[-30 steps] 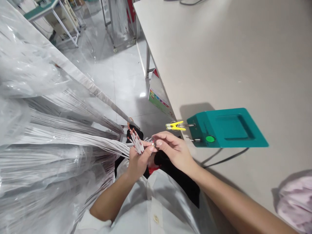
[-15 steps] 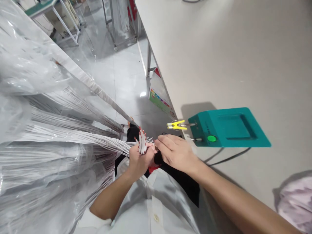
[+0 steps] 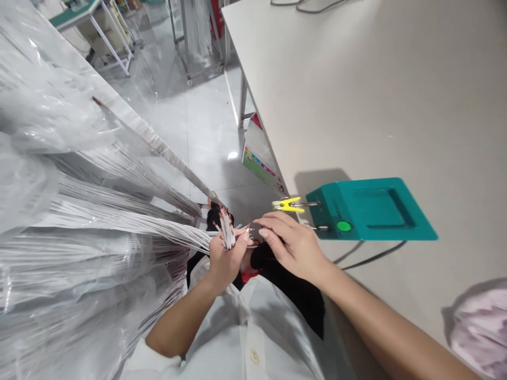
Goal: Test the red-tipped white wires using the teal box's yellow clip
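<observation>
My left hand (image 3: pixel 227 261) is closed around a bunch of thin white wires (image 3: pixel 227 228) whose reddish-brown tips point up. A few more wire ends stick out past my left thumb toward the right. The long white strands (image 3: pixel 158 226) run from this hand off to the left. My right hand (image 3: pixel 291 245) is just right of those ends, thumb and forefinger apart, with nothing visible between them. Near its knuckles, a yellow clip (image 3: pixel 287 204) sits on a metal rod of the teal device (image 3: pixel 384 208), which has a green round button (image 3: pixel 344 226) and lies on the table.
Plastic-wrapped wire bundles (image 3: pixel 79 258) hang along a slanted bar (image 3: pixel 158 145) on my left. The pale table (image 3: pixel 376 105) fills the right side, with a pink cloth (image 3: pixel 481 332) at its lower right. A printed box (image 3: pixel 261 158) stands beneath the table edge.
My right thumb and fingers have parted from a pinch and moved slightly right, away from the wire ends. My left hand still holds the bunch in nearly the same place.
</observation>
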Demonstrator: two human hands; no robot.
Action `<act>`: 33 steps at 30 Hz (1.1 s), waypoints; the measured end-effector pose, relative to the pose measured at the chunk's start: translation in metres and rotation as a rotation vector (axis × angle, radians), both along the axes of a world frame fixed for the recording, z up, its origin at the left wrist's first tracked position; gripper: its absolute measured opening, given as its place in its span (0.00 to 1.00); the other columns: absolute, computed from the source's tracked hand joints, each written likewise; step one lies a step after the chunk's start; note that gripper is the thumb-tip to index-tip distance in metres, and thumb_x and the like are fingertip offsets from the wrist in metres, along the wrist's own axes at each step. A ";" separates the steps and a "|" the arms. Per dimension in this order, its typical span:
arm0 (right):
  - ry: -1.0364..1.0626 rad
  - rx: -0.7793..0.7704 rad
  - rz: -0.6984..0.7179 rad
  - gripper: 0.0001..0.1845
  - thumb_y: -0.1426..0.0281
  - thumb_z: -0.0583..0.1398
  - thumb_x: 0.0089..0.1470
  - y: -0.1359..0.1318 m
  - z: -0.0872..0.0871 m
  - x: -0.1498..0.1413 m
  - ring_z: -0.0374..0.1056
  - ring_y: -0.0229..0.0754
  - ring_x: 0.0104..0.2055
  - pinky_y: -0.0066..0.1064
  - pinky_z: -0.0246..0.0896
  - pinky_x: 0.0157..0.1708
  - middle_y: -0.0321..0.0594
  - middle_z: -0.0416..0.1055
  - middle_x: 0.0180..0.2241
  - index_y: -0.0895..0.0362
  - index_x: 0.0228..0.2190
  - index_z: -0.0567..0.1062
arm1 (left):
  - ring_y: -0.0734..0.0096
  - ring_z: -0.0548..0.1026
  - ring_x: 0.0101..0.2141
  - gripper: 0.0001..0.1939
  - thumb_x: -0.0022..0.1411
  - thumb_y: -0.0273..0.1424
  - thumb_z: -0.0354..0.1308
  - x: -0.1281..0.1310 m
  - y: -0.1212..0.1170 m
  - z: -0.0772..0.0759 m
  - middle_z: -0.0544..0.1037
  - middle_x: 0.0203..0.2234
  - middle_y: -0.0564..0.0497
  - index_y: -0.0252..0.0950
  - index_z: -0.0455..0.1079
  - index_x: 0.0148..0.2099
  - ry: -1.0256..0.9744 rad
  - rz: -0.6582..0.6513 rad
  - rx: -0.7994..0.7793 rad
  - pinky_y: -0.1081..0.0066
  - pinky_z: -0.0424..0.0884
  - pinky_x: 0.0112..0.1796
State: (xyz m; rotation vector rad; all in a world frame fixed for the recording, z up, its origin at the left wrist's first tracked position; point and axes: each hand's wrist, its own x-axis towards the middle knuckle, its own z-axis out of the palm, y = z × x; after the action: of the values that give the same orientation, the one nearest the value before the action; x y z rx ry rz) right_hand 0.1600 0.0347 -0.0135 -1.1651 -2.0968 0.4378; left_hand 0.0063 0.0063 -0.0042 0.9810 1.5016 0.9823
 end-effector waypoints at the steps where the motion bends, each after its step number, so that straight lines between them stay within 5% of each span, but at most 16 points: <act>1: 0.021 -0.017 0.015 0.10 0.72 0.52 0.56 -0.001 0.000 -0.002 0.70 0.38 0.36 0.28 0.66 0.34 0.43 0.72 0.36 0.57 0.38 0.72 | 0.80 0.61 0.16 0.08 0.55 0.31 0.55 0.000 0.000 0.001 0.66 0.13 0.57 0.33 0.72 0.28 0.006 -0.012 0.007 0.76 0.61 0.23; 7: -0.138 0.178 0.040 0.09 0.74 0.53 0.54 -0.002 0.000 -0.006 0.70 0.39 0.31 0.29 0.65 0.31 0.44 0.73 0.32 0.59 0.32 0.74 | 0.72 0.69 0.23 0.07 0.55 0.30 0.55 -0.003 0.000 0.001 0.74 0.20 0.52 0.34 0.73 0.29 0.097 -0.122 0.095 0.73 0.65 0.28; 10: -0.077 0.083 0.045 0.09 0.73 0.52 0.53 -0.003 0.004 -0.008 0.68 0.38 0.29 0.29 0.63 0.29 0.44 0.72 0.31 0.59 0.29 0.73 | 0.68 0.73 0.29 0.07 0.55 0.30 0.55 -0.005 0.000 0.000 0.77 0.24 0.50 0.35 0.75 0.31 0.163 -0.140 0.172 0.70 0.67 0.34; 12: 0.109 -0.168 0.026 0.10 0.72 0.52 0.53 -0.003 0.009 -0.013 0.66 0.37 0.27 0.28 0.61 0.26 0.41 0.70 0.27 0.58 0.26 0.72 | 0.67 0.74 0.31 0.07 0.54 0.29 0.55 -0.006 0.000 -0.002 0.78 0.27 0.49 0.35 0.75 0.32 0.183 -0.098 0.196 0.70 0.67 0.37; 18: 0.917 -1.342 -0.032 0.08 0.66 0.59 0.42 -0.001 0.017 -0.024 0.47 0.28 0.12 0.24 0.47 0.12 0.26 0.53 0.13 0.57 0.19 0.66 | 0.68 0.75 0.32 0.07 0.55 0.27 0.53 -0.002 -0.004 -0.008 0.78 0.27 0.50 0.35 0.74 0.31 0.170 -0.025 0.225 0.70 0.68 0.38; 21: 1.023 -1.501 0.002 0.11 0.65 0.61 0.38 0.001 0.011 -0.021 0.49 0.28 0.12 0.23 0.47 0.11 0.27 0.55 0.15 0.58 0.17 0.65 | 0.68 0.75 0.32 0.07 0.55 0.27 0.54 -0.001 -0.005 -0.009 0.78 0.27 0.50 0.35 0.73 0.32 0.146 -0.029 0.207 0.70 0.68 0.39; 26: 0.716 -0.981 -0.098 0.12 0.61 0.57 0.50 -0.005 0.003 -0.013 0.59 0.32 0.18 0.25 0.56 0.17 0.32 0.64 0.21 0.57 0.28 0.71 | 0.68 0.75 0.32 0.08 0.56 0.31 0.53 0.000 -0.002 -0.005 0.78 0.27 0.50 0.35 0.73 0.33 0.065 -0.029 0.091 0.71 0.68 0.36; 33: 0.015 -0.084 0.077 0.11 0.73 0.51 0.55 -0.001 0.012 -0.004 0.67 0.37 0.30 0.27 0.61 0.29 0.40 0.72 0.29 0.57 0.30 0.74 | 0.73 0.72 0.27 0.06 0.50 0.27 0.58 0.007 -0.001 -0.018 0.75 0.25 0.52 0.34 0.70 0.34 0.083 -0.013 0.119 0.74 0.68 0.32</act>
State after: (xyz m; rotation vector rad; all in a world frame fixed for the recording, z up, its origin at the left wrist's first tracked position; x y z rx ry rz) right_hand 0.1563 0.0336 -0.0019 -1.1275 -2.1331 0.5732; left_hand 0.0136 0.0054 -0.0222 1.1270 1.5175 1.0424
